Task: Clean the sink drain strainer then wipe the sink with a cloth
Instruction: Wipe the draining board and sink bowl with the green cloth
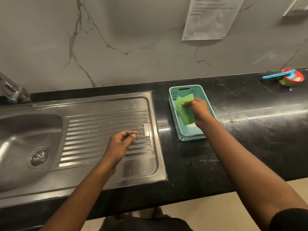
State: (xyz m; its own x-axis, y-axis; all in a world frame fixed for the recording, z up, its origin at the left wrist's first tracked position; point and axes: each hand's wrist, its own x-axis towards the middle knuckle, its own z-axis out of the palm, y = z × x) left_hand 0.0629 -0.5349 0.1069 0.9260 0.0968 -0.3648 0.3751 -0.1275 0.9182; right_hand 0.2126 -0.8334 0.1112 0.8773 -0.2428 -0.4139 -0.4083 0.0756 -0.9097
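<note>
A green cloth (185, 109) lies partly lifted inside a teal plastic basket (183, 135) on the black counter. My right hand (199, 110) reaches into the basket and pinches the cloth near its upper edge. The steel sink (20, 130) sits at the left, with the round metal drain strainer (39, 157) seated in its bowl. Over the ribbed drainboard (106, 129) hovers my left hand (122, 144), its fingers loosely curled and holding nothing.
A tap (11, 92) stands at the sink's back left. At the far right of the black counter (250, 130) a red and green pot (290, 79) carries a blue tool (276, 75). A paper sheet (210, 19) hangs on the marble wall.
</note>
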